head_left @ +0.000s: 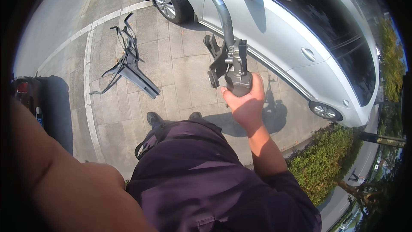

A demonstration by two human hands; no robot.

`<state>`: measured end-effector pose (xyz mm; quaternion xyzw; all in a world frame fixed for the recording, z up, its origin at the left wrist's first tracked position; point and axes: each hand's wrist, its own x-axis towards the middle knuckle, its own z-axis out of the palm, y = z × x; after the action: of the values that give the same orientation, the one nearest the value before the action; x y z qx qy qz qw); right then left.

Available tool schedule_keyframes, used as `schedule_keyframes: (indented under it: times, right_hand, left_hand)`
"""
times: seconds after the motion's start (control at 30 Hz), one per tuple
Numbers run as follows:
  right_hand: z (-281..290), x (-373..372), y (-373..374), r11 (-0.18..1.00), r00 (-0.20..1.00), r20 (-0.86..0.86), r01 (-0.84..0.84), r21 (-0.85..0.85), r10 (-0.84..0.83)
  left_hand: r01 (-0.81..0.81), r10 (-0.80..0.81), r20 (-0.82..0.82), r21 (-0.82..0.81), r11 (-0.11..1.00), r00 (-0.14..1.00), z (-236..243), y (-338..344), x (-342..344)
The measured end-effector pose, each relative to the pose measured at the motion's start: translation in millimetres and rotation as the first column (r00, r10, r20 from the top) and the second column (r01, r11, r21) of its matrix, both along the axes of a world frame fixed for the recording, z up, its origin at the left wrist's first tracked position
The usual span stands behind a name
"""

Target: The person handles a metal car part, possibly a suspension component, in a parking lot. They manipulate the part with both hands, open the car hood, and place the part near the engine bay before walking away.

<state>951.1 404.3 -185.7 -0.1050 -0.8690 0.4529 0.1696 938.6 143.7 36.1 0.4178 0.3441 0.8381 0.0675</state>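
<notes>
Dark-grey pipe assembly (234, 56), one in count, is held up over the pavement (116, 133) in the head view, its bulky lower end gripped between thumb and curled fingers of the raised right hand (249, 103); the left hand's fingers, out of frame, cannot be told. One branched dark frame (137, 77) at left and one white car (287, 47) at right, two wheels (169, 4) showing, are seen.

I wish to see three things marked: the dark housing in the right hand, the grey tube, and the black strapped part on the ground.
Dark housing (239, 83): head view, on its rounded body.
Grey tube (223, 15): head view, on its lower half.
Black strapped part (130, 64): head view, on its broad middle.
</notes>
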Motion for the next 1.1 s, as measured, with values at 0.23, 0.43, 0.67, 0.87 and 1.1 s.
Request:
schedule_keyframes:
  times: [0.23, 0.43, 0.67, 0.87, 1.1]
  right_hand:
    - [8.2, 4.6, -3.2, 0.927, 0.991, 0.103, -0.036, -0.372, 0.080]
    - [16.0, 7.9, 15.3, 0.707, 0.957, 0.070, -0.158, -0.689, 0.282]
    - [10.3, 11.4, 26.3, 0.477, 0.938, -0.031, -0.204, -0.855, 0.345]
    - [8.3, 9.0, 26.7, 0.347, 0.933, -0.075, -0.205, -0.915, 0.353]
    - [-3.7, 4.0, 31.5, 0.411, 0.940, -0.027, -0.174, -0.895, 0.339]
  left_hand:
    - [-0.078, 0.078, 0.047, -0.008, 0.997, 0.996, 4.1, -8.1, 5.0]
    - [-0.201, 0.294, 0.447, -0.245, 0.948, 0.845, -99.0, -1.8, -9.5]
    - [-0.105, 0.480, 0.205, -0.834, 0.542, 0.853, -207.2, 0.2, 1.0]
    - [-0.142, 0.460, 0.057, -0.912, 0.385, 0.886, -212.2, -1.2, 11.3]
    - [-0.142, 0.412, 0.024, -0.920, 0.366, 0.911, -224.4, 2.0, 19.8]
